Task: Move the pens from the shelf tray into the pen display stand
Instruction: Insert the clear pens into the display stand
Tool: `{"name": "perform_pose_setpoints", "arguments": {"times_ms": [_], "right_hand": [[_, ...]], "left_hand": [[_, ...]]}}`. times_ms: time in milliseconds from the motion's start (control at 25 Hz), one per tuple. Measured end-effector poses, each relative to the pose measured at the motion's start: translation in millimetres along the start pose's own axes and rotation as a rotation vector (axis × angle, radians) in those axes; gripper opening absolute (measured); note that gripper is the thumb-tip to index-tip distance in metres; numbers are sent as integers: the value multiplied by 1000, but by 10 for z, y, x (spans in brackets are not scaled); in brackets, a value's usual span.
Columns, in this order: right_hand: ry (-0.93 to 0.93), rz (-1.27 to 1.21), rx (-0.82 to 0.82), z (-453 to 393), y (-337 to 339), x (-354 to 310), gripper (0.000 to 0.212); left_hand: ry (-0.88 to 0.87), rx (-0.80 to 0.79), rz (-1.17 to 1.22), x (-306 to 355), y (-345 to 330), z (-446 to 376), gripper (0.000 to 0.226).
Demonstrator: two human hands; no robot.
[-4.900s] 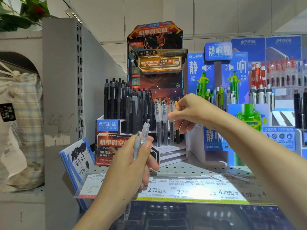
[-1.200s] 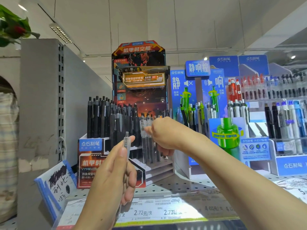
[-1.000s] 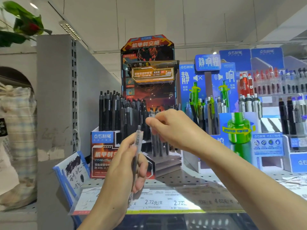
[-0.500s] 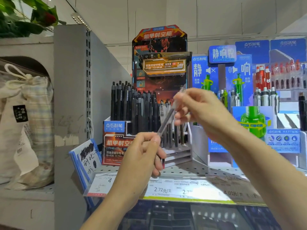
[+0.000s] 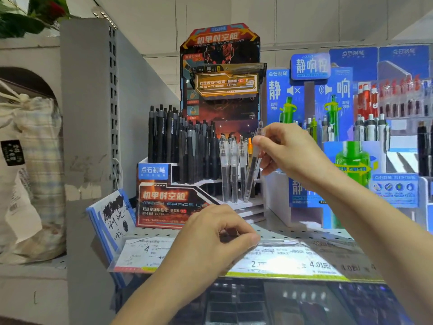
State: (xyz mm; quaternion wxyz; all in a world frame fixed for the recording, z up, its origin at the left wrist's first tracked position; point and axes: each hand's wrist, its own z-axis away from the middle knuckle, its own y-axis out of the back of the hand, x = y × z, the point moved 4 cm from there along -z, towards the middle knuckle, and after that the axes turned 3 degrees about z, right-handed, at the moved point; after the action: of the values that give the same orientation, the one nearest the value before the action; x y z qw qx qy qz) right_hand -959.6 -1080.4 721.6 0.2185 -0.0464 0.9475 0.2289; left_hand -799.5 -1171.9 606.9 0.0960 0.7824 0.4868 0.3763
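My right hand [image 5: 289, 156] pinches a clear pen [image 5: 251, 177] near its upper end. The pen is tilted, its tip down at the front steps of the orange-and-black pen display stand [image 5: 164, 200]. A few clear pens [image 5: 226, 170] stand upright in the stand just left of the held pen, and several black pens [image 5: 178, 146] fill the rows behind. My left hand [image 5: 210, 240] hangs low in front of the stand over the shelf edge, fingers loosely curled, holding nothing. The shelf tray is not clearly visible.
Blue pen displays [image 5: 304, 109] crowd the shelf to the right of the stand. A grey shelf upright [image 5: 93, 113] and a blue-edged test pad [image 5: 112, 216] stand on the left. A price label strip [image 5: 293, 263] runs along the shelf front. A cloth bag [image 5: 30, 172] hangs far left.
My left hand held the clear pen, passed it to my right hand, then dropped down empty. My right hand has carried the pen to the stand's front row.
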Motion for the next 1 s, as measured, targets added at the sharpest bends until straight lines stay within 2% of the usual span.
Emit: {"name": "perform_pose_setpoints", "arguments": {"times_ms": [200, 400, 1000], "right_hand": [[-23, 9, -74, -23, -106, 30, 31], [-24, -2, -76, -6, -151, -11, 20], [-73, 66, -131, -21, -196, -53, 28]], "left_hand": [[5, -3, 10, -21, -6, -9, 14], [6, 2, 27, -31, -11, -7, 14], [21, -6, 44, -45, -10, -9, 16]]}}
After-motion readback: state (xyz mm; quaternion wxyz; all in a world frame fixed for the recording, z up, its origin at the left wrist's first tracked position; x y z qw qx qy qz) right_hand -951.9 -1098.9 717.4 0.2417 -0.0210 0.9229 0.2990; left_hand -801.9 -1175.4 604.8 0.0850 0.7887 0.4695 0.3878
